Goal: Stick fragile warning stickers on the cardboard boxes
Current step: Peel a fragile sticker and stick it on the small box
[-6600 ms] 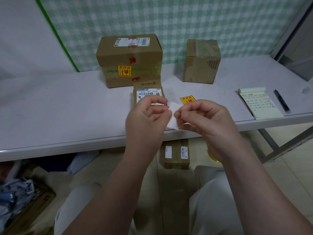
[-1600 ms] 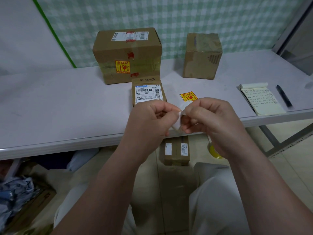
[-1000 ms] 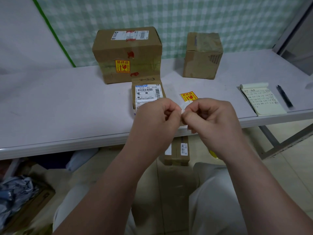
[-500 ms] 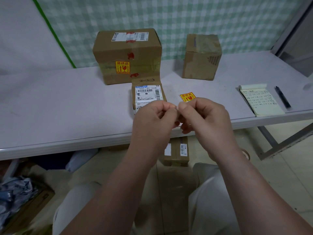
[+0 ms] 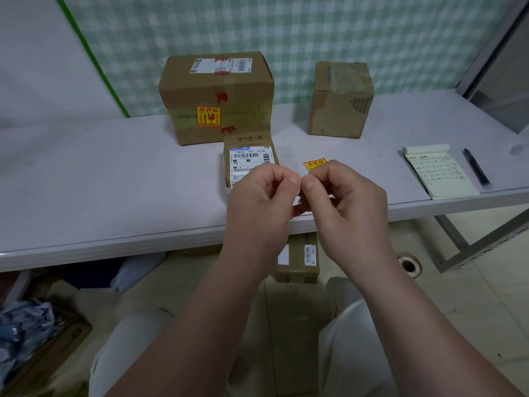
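Fragile sticker point(image 5: 315, 164), yellow and red, flat on the table point(image 5: 114, 181) near its front edge, just behind the right hand point(image 5: 346, 204) and partly hidden by its knuckles. Head view: both hands raised over the front edge, backs up, fingers curled, thumb and forefinger tips of the left hand point(image 5: 263, 204) meeting those of the right. Pinched between them, a pale scrap point(image 5: 298, 196), barely showing and too small to name with certainty. Fragile sticker beyond that pinch and slightly to the right, so nearer the right hand than the left. Only its top strip in sight, running roughly along the front edge with a slight tilt; full long axis not readable. Just left of it, apart, a small flat box point(image 5: 249, 164) topped with a white shipping label point(image 5: 252, 163), directly behind the left hand, no warning mark visible. Farther back, a large box point(image 5: 229, 81) already bearing a matching sticker point(image 5: 209, 116) on its front face. Toward the back edge on the right, a cube box point(image 5: 340, 101), well apart, bare on the faces shown. Likely to come: a short forward reach, easiest for the right hand, then a carry left to the small flat box or back and right to the cube box. Notepad point(image 5: 440, 173) and pen point(image 5: 476, 170) by the front edge toward the right end, out of the way.
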Demonstrator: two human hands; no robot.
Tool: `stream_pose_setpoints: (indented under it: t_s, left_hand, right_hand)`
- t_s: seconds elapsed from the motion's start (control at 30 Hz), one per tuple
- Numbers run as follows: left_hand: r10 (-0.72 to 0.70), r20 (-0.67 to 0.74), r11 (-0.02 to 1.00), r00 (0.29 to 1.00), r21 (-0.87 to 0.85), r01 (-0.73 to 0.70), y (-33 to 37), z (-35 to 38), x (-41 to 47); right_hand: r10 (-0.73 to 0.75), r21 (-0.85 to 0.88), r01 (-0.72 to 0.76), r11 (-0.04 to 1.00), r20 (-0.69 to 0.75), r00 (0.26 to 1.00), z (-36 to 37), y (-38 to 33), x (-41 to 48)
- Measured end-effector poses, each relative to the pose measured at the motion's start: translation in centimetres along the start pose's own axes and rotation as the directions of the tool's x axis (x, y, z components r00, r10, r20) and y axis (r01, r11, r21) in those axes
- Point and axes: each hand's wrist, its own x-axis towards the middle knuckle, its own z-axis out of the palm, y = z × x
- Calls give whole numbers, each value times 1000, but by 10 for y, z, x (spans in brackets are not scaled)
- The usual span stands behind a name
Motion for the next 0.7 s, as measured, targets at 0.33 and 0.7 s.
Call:
stream_pose_setpoints:
  t_s: [0.33, 0.7]
  left_hand:
    - [-158, -57, 938, 986, -320, 132, -2, 12, -5]
    - [-233, -41, 900, 972, -387, 199, -2, 8, -2]
  right_hand:
    - [158, 161, -140, 977, -105, 982, 11, -1, -4]
    - [349, 448, -339, 827, 64, 935, 8, -3, -1]
